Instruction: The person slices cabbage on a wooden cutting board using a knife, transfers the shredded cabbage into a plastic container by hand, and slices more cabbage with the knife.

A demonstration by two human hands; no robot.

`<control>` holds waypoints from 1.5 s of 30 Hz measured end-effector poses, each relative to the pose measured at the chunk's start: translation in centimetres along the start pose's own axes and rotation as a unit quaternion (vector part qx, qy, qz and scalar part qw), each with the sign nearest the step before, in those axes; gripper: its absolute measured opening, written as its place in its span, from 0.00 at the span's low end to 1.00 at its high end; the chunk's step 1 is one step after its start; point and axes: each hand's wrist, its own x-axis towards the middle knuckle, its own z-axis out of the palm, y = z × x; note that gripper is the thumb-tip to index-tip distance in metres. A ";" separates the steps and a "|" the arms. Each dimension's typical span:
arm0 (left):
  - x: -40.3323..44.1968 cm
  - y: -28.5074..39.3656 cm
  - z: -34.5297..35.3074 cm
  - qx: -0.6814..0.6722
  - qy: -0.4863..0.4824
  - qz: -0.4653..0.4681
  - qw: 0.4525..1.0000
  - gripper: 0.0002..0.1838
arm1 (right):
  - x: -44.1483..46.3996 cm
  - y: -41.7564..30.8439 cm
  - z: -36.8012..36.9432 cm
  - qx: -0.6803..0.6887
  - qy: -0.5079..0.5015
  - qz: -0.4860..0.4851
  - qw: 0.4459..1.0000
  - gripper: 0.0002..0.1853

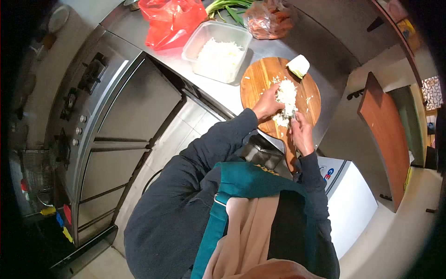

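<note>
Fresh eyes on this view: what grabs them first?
Probably the bright red plastic bag at the counter's far edge, beside the clear tub of white shreds. Next, the pale shredded pile on the round wooden board, between the left hand and right hand.

Open worktop (326, 63) runs behind and right of the round board (254, 76). Only a narrow gap separates board and plastic tub (188, 51); the red bag (172, 23) and produce bag (270, 22) crowd its far side.
</note>
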 end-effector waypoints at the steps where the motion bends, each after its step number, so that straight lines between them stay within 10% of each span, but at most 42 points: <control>1: 0.7 -0.8 0.0 -0.002 0.000 0.004 1.000 0.38 | 0.1 -0.3 -0.1 -0.003 0.006 0.005 1.000 0.13; 18: 5.7 11.5 -15.8 -0.071 -0.018 0.124 0.990 0.28 | 7.7 -16.2 6.4 -0.162 0.051 -0.200 0.965 0.13; 20: 6.0 10.8 -19.8 -0.012 -0.004 0.109 0.994 0.29 | 11.1 -14.6 9.6 -0.176 0.074 -0.293 0.937 0.13; 24: 5.9 10.3 -25.3 0.263 -0.041 0.019 0.964 0.31 | 12.3 -15.4 13.8 -0.316 0.040 -0.185 0.930 0.13; 27: 8.2 8.2 -28.1 0.496 -0.130 0.078 0.855 0.29 | 11.8 -16.6 14.3 -0.400 0.022 -0.150 0.904 0.13; 32: 9.8 11.0 -29.2 0.520 -0.124 0.084 0.841 0.24 | 10.3 -17.4 15.2 -0.383 0.141 -0.259 0.875 0.08; 38: 10.6 12.1 -30.1 0.610 -0.238 0.149 0.741 0.18 | 9.3 -17.8 14.3 -0.361 0.075 -0.164 0.915 0.10; 45: 8.8 14.6 -20.3 0.373 -0.142 0.216 0.891 0.16 | 0.1 -11.8 9.4 -0.152 0.235 -0.137 0.950 0.13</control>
